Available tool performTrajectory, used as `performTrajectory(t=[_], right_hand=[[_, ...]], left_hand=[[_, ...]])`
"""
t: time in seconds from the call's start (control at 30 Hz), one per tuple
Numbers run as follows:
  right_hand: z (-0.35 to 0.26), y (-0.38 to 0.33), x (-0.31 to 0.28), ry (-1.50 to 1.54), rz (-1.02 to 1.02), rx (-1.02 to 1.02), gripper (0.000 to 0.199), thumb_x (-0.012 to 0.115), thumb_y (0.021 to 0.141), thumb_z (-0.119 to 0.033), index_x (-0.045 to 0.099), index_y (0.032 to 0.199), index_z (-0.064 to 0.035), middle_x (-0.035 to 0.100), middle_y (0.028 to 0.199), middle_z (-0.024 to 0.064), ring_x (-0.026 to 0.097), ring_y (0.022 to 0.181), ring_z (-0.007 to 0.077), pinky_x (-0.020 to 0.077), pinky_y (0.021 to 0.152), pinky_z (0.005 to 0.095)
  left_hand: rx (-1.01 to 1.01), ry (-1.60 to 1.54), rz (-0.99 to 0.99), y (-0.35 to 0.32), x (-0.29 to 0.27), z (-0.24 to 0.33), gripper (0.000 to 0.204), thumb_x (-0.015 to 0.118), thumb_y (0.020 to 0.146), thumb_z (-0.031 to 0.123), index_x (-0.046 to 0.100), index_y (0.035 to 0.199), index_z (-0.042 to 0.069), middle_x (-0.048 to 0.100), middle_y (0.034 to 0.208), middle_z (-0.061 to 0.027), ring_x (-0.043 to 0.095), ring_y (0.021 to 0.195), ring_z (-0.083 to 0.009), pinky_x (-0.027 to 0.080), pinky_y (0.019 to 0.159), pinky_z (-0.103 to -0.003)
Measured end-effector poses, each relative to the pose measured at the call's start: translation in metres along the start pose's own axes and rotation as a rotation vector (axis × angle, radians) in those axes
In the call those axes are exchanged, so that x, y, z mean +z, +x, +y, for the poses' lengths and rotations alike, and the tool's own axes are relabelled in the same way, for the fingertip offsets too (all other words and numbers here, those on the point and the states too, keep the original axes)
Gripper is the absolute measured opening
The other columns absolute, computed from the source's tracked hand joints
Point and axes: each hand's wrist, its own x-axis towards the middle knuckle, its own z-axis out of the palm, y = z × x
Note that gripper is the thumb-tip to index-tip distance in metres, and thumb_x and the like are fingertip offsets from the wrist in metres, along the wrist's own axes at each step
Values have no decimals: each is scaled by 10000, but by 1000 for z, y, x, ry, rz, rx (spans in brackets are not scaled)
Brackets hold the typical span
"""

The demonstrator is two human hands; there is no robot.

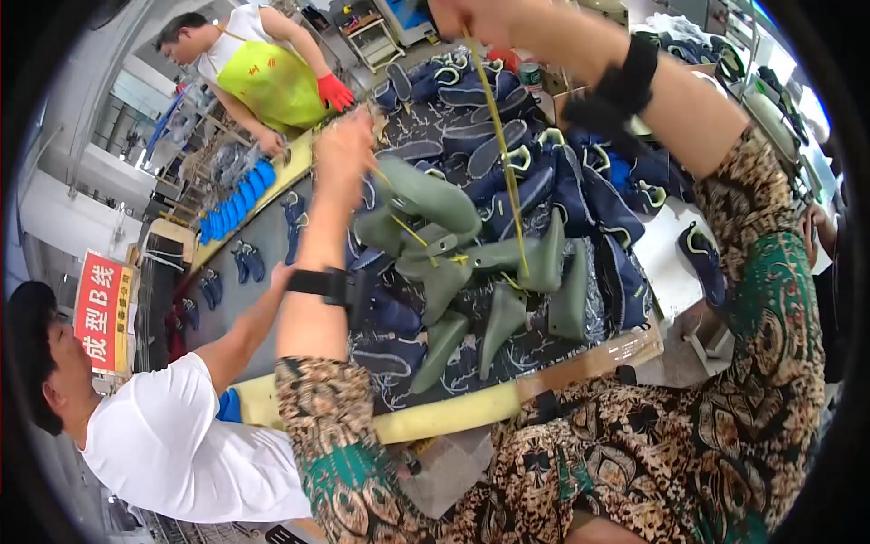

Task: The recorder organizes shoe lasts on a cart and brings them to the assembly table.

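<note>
A bunch of dark green shoe lasts [435, 201], joined by yellow straps, lies over the shoes on the table in front of me. Raised to the far right, my right hand [476, 20] is closed round a yellow strap [504, 150], which runs taut down to the lasts. My left hand [344, 140], blurred by motion, is closed at the far left of the bunch. A shorter piece of yellow strap runs from beside it toward the lasts. Its fingertips are not clear. Navy shoes [521, 204] with lime trim lie under and behind the lasts.
Yellow padding [449, 412] covers the table's near edge. At the left a person in a white shirt [181, 435] reaches over the table. Another person in a lime apron [272, 82] and red glove stands at the far left, near a row of bright blue shapes [237, 204].
</note>
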Motion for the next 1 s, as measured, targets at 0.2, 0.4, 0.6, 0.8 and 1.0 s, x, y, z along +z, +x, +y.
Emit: performTrajectory(t=[0.2,0.4,0.6,0.8,1.0], right_hand=[[31,-41,28,-358,-347,-298,261,513,831,-255,504,646,-71,415,521,-6,376,470,107,320,456,257],[100,-81,49,-400,-397,-192,279,509,855,-256,569,823,14,580,743,11,506,703,61,421,609,239],[186,-109,97,-388,-512,-494,392,604,742,-230,456,1028,-6,560,936,171,554,869,282,433,767,378],[127,-57,113,-49,-431,-269,233,425,824,-163,555,908,12,606,848,178,599,783,239,455,731,335],[176,-100,90,260,-569,208,486,337,892,-460,518,699,-53,519,648,46,491,608,137,402,633,267]], left_hand=[[-139,-447,56,-25,6,-55,260,543,787,218,507,594,48,453,486,-15,453,439,-126,353,418,-298],[-560,-1019,114,12,-13,10,313,525,799,207,477,526,62,447,485,-32,423,413,-143,297,372,-305],[-573,-1088,130,-2,-33,22,274,503,851,180,476,600,73,403,524,9,307,368,-85,230,356,-216],[-497,-1254,116,-2,-46,47,271,479,877,185,449,635,67,397,549,12,256,377,-56,217,368,-225],[-509,-1318,157,20,-64,45,264,502,844,165,438,608,68,336,506,21,262,381,-70,213,366,-220]])
